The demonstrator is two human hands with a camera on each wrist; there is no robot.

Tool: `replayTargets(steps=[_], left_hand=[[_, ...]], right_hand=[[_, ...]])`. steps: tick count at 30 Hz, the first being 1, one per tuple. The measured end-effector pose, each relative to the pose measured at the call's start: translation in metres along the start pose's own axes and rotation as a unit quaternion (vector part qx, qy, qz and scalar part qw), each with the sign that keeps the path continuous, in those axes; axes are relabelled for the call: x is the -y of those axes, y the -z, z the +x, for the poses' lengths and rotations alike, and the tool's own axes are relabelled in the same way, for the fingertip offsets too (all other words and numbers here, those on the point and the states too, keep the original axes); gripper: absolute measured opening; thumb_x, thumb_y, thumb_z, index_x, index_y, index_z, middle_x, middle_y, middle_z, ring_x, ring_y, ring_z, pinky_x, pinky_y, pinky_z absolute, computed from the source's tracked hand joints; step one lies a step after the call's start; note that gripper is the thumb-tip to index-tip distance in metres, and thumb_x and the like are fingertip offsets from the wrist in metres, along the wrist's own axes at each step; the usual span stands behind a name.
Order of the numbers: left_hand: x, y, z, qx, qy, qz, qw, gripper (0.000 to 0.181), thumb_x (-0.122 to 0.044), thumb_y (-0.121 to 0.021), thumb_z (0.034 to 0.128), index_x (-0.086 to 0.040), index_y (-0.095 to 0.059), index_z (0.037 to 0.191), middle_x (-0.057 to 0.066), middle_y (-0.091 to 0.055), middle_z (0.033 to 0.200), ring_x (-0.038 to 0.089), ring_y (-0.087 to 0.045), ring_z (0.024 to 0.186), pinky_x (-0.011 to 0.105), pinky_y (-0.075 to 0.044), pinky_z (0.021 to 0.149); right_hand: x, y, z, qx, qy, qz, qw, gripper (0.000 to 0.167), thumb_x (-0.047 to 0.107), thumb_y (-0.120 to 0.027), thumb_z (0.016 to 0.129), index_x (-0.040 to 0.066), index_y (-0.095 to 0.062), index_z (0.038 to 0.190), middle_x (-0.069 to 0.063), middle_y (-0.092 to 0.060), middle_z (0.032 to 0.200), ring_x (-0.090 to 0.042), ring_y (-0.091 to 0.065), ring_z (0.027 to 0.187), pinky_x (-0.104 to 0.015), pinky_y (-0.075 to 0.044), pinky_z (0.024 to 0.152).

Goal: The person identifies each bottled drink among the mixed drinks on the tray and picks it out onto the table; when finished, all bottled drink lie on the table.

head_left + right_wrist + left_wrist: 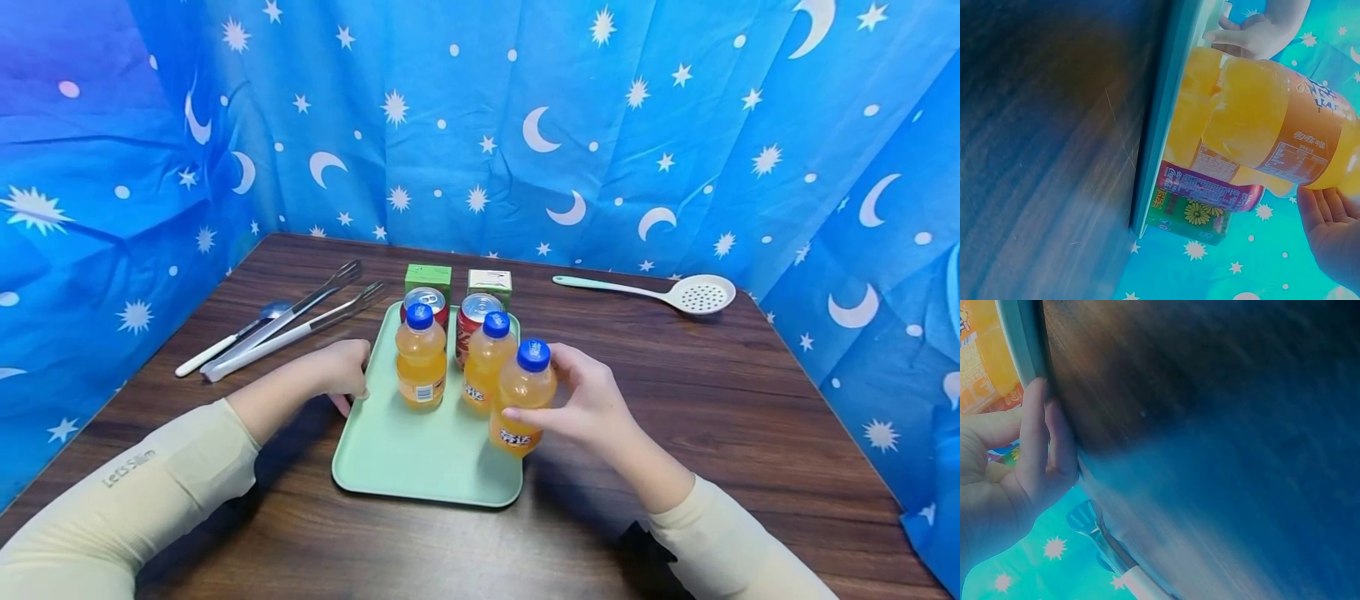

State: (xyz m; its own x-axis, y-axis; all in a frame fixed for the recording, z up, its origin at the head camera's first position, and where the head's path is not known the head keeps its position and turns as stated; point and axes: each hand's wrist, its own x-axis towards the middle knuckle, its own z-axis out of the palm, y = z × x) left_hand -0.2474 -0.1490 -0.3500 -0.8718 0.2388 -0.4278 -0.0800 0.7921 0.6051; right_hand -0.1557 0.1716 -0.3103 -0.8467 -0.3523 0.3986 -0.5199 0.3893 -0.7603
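Observation:
My right hand [592, 400] grips a bottle of orange drink [525, 390] with a blue cap, thumb across its front. In the right wrist view this bottle's base hangs off the tray floor. My left hand [347, 377] pinches the left rim of the light green tray [427, 479]; the left wrist view shows its fingers along the outside of that rim. Two similar bottles, one on the left [422, 362] and one on the right [480, 358], stand upright on the tray. Behind them are two red drink cans, left [425, 300] and right [482, 310], partly hidden.
A green carton [429, 275] and a whitish-green carton [490, 279] stand at the tray's far end. Metal tongs [285, 333] and a pale-handled utensil [217, 350] lie left on the wooden table [720, 400]. A white skimmer [701, 294] lies at the back right.

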Motion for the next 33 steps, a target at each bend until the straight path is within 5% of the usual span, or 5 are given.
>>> replayTargets(steps=[33], left_hand=[[0.003,0.000,-0.001,0.002,-0.015,-0.017,0.9997,0.033,0.017,-0.062,0.0743,0.008,-0.042,0.098,0.020,-0.049,0.091,0.026,-0.063,0.064,0.033,-0.060,0.051]], right_hand=[[-0.008,0.014,0.005,-0.022,-0.028,-0.003,0.9994,0.054,0.024,-0.084,0.070,0.011,-0.058,0.115,0.002,-0.063,0.108,-0.013,-0.060,0.099,-0.030,-0.056,0.085]])
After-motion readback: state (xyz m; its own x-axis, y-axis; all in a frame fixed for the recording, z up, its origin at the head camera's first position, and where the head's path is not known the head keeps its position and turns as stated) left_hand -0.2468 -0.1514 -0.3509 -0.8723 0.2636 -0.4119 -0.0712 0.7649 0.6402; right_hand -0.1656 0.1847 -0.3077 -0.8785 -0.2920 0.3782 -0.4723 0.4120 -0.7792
